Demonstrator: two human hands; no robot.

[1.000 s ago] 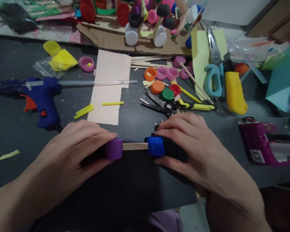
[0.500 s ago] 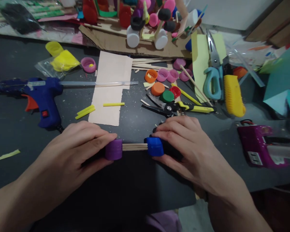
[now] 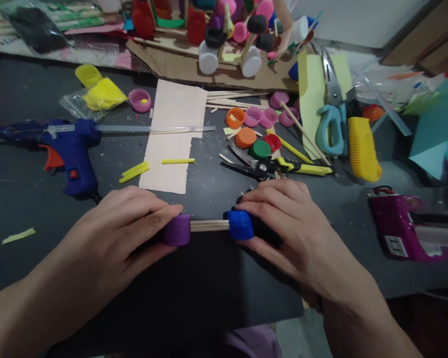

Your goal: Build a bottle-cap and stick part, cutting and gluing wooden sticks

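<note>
Near the front edge of the dark table, my left hand [image 3: 130,238] grips a purple cap [image 3: 178,230] between thumb and fingers. My right hand [image 3: 287,228] is closed round a blue cap [image 3: 241,225]. Several thin wooden sticks [image 3: 209,225] run side by side between the two caps, roughly level. Where their ends meet the caps is hidden. Just beyond my hands are a pale sheet [image 3: 168,174], short yellow tubes [image 3: 177,161] and black-and-yellow pliers [image 3: 263,168].
A blue glue gun [image 3: 78,159] lies at the left. Loose caps [image 3: 245,137] are behind the pliers. Scissors [image 3: 330,124], a yellow-handled cutter [image 3: 363,149] and a purple device [image 3: 399,223] are at the right. Cardboard [image 3: 164,64] spans the back.
The whole view has shifted slightly, so the table items appear a little further right. Both hands keep their grip on the caps, with hardly any movement.
</note>
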